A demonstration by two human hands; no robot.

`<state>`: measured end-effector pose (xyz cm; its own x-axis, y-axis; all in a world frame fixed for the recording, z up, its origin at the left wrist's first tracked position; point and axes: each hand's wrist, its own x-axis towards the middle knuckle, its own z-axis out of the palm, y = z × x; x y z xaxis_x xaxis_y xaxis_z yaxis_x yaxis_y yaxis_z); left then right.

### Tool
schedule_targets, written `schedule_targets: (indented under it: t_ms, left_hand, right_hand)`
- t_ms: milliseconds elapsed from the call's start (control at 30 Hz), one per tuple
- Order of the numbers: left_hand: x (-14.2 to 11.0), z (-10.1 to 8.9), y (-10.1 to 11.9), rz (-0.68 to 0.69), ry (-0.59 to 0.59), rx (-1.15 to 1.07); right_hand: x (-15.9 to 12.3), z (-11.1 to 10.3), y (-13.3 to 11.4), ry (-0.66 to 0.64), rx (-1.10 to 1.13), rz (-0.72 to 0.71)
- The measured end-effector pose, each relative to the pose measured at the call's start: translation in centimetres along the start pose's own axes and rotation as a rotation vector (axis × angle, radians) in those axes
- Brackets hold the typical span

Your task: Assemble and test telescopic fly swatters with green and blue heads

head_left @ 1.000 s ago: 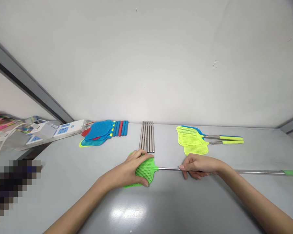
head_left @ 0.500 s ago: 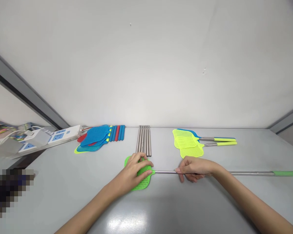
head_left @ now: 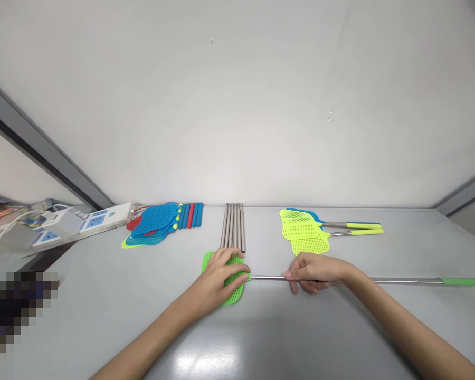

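A green fly swatter (head_left: 236, 293) lies across the table, its thin metal rod pulled out long and its green grip reaching the right edge of view. My left hand (head_left: 220, 274) lies over the perforated green head, with thumb and fingertips gripping it near the neck. Further right, my right hand (head_left: 314, 273) pinches the metal rod between thumb and fingers. Just behind my left hand stands a row of several metal tubes (head_left: 233, 227) laid side by side. Past my right hand lie finished-looking swatters with yellow heads (head_left: 301, 227), a blue one partly beneath them.
Blue and red swatter heads (head_left: 154, 220) are stacked at the back left, beside a row of blue and red grips (head_left: 191, 215). A white power strip (head_left: 106, 217) with plugs and cables lies at the left. A wall (head_left: 237, 105) closes off the back of the grey table (head_left: 103, 295).
Hardly anything differs. Both hands keep their hold on the green swatter, and the view has shifted very slightly.
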<state>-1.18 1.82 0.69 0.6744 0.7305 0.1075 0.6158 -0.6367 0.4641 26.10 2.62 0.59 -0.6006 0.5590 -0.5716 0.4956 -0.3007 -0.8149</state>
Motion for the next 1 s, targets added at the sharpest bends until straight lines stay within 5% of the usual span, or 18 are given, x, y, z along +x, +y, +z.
schedule_targets:
  t_ms: [333,533,1000]
  left_hand:
    - [-0.2,0.0,0.7,0.054,0.014,0.065]
    - [-0.2,-0.2,2.0,0.127,-0.093,0.125]
    - [-1.0,0.6,2.9,0.193,-0.141,0.28]
  right_hand:
    - [-0.1,0.5,-0.6,0.004,-0.096,-0.022]
    - [-0.2,1.7,-1.4,0.042,-0.185,-0.053]
    - [0.3,3.7,-2.0,-0.015,0.033,0.041]
